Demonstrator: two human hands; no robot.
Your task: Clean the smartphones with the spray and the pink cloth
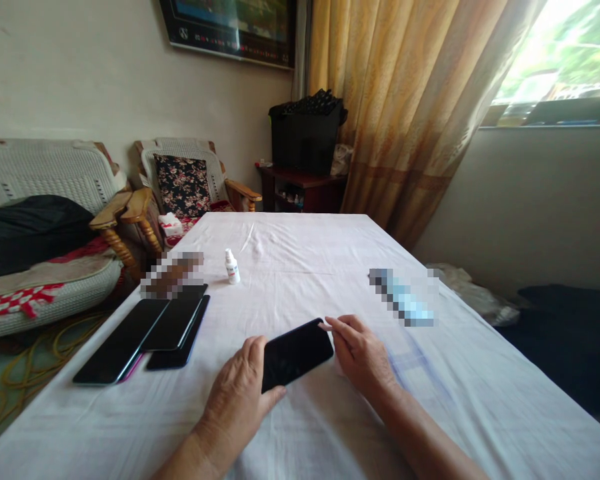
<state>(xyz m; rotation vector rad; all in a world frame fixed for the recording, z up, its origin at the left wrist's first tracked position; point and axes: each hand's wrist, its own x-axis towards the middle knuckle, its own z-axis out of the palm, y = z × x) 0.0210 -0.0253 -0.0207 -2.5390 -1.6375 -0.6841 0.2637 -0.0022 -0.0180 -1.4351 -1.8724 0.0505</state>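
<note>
A black-screened smartphone (299, 355) lies tilted in my left hand (237, 393), whose fingers and thumb wrap round its left end. At the phone's upper right corner is my right hand (359, 350), its thumb and fingertips pinched together. Something small may be between them, but I cannot make it out. On the left of the table, several more phones lie in overlapping piles: a large dark one (120, 340), another dark one (176, 323) and a blue-edged one (173, 358) under it. Beyond them a small white bottle (233, 268) stands upright.
A white cloth (300, 260) covers the table. Pixelated patches hide a brownish object (173, 275) at the left and a light-blue one (405, 299) at the right. Past the table are armchairs (180, 173), a cabinet (305, 190) and a curtain (395, 100).
</note>
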